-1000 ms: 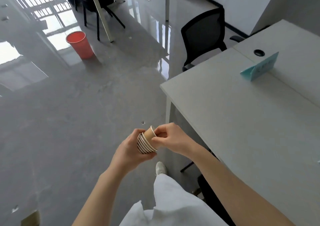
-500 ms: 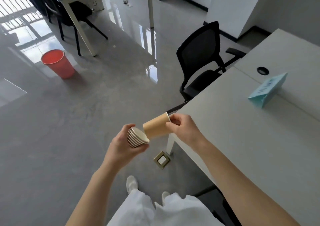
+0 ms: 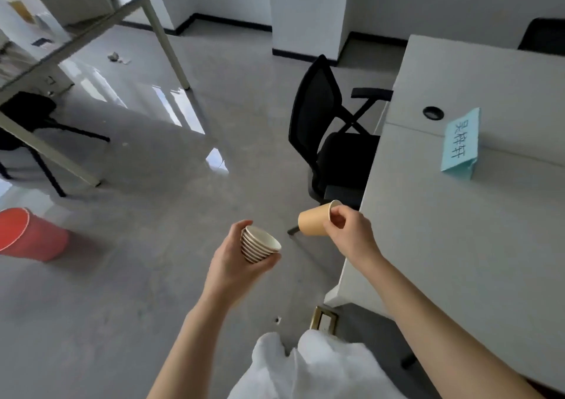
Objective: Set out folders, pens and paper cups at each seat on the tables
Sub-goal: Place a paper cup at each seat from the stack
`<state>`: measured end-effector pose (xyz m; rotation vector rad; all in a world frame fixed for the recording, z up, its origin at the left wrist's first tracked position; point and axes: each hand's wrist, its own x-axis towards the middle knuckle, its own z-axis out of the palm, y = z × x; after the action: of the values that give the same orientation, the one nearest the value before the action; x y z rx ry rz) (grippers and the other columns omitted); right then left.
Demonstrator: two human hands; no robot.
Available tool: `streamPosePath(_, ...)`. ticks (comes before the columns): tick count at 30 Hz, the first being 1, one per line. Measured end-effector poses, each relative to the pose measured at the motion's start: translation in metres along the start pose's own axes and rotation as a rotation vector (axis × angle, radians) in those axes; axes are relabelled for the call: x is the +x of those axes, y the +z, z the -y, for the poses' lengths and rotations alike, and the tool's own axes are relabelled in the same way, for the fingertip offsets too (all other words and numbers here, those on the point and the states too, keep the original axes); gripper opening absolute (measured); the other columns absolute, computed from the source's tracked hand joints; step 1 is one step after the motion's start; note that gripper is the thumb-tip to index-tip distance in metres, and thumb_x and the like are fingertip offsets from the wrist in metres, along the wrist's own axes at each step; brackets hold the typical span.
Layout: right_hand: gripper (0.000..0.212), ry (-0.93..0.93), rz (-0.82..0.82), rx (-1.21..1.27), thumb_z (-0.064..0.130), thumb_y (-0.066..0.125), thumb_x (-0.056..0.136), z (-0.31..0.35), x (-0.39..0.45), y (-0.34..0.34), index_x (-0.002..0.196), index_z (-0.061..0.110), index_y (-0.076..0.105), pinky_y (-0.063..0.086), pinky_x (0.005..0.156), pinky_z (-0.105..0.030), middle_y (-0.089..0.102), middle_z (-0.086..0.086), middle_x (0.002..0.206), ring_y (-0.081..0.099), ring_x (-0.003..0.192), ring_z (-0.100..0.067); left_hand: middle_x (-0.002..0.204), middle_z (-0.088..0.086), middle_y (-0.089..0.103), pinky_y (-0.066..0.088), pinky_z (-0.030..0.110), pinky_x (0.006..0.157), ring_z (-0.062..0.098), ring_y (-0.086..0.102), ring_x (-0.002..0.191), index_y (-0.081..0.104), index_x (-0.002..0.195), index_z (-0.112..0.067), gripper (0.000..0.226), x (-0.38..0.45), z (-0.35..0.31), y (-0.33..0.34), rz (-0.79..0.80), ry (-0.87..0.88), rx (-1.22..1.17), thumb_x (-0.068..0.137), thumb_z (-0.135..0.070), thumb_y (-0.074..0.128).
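Note:
My left hand (image 3: 232, 264) grips a stack of several nested paper cups (image 3: 258, 244), their white mouths pointing right and up. My right hand (image 3: 351, 232) pinches the rim of a single tan paper cup (image 3: 315, 221), held on its side just left of the white table's edge (image 3: 363, 215). A gap of floor separates the single cup from the stack. On the table stands a folded teal name card (image 3: 460, 143) with handwriting. No folders or pens are in view.
A black office chair (image 3: 324, 129) is tucked at the table's left side. A red bucket (image 3: 27, 233) lies at far left. Another desk (image 3: 76, 38) with a black chair (image 3: 27, 117) stands at the back left. A brass floor socket (image 3: 324, 319) sits near my feet.
My right hand pulled one cup off the stack and moved it right toward the table edge. My view swung left and up, so the chair and table now sit closer.

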<state>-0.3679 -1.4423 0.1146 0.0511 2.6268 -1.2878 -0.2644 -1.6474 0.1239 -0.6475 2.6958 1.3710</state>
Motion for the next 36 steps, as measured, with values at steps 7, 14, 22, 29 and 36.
streamPosePath(7, 0.006, 0.067, -0.168, -0.089, 0.011, 0.060, 0.082, -0.011, 0.058, -0.009, 0.088, 0.008, 0.061, 0.038, 0.054, -0.021, 0.065, -0.005, 0.079, 0.058, 0.072, -0.022, 0.099, -0.013, 0.063, 0.054, 0.032, 0.080, 0.010, 0.062, 0.091, 0.045, 0.120, -0.045, 0.069, 0.097, -0.032, -0.002, 0.127, 0.116, 0.020, 0.062, -0.047, 0.083)
streamPosePath(14, 0.009, 0.103, -0.302, -0.211, 0.006, 0.059, 0.081, -0.041, 0.176, -0.041, 0.076, 0.006, 0.052, 0.039, 0.055, -0.029, 0.058, -0.011, 0.074, 0.054, 0.066, -0.029, 0.098, -0.014, 0.061, 0.050, 0.027, 0.076, 0.008, 0.060, 0.090, 0.045, 0.122, -0.045, 0.071, 0.196, -0.069, 0.016, 0.226, 0.195, 0.098, 0.062, -0.047, 0.083)
streamPosePath(22, 0.007, 0.226, -0.344, -0.464, 0.004, 0.050, 0.086, -0.076, 0.291, -0.090, 0.082, 0.001, 0.055, 0.042, 0.060, -0.033, 0.055, -0.015, 0.080, 0.051, 0.071, -0.031, 0.094, -0.017, 0.060, 0.047, 0.025, 0.071, 0.002, 0.059, 0.085, 0.047, 0.121, -0.043, 0.070, 0.295, -0.113, 0.037, 0.296, 0.192, 0.181, 0.063, -0.043, 0.085)
streamPosePath(29, 0.018, 0.365, -0.205, -0.598, 0.002, 0.046, 0.089, -0.104, 0.319, -0.094, 0.101, -0.003, 0.058, 0.047, 0.068, -0.038, 0.059, -0.023, 0.101, 0.058, 0.095, -0.040, 0.096, -0.015, 0.060, 0.044, 0.021, 0.074, 0.005, 0.059, 0.087, 0.046, 0.124, -0.041, 0.073, 0.342, -0.138, 0.062, 0.352, 0.237, 0.184, 0.062, -0.043, 0.085)
streamPosePath(36, 0.032, 0.305, -0.341, -0.526, 0.005, 0.057, 0.085, -0.071, 0.318, -0.095, 0.116, -0.005, 0.052, 0.043, 0.087, -0.046, 0.053, -0.026, 0.114, 0.050, 0.103, -0.043, 0.097, -0.014, 0.061, 0.047, 0.023, 0.075, 0.009, 0.059, 0.089, 0.044, 0.121, -0.043, 0.073, 0.373, -0.150, 0.063, 0.390, 0.277, 0.195, 0.061, -0.047, 0.084)
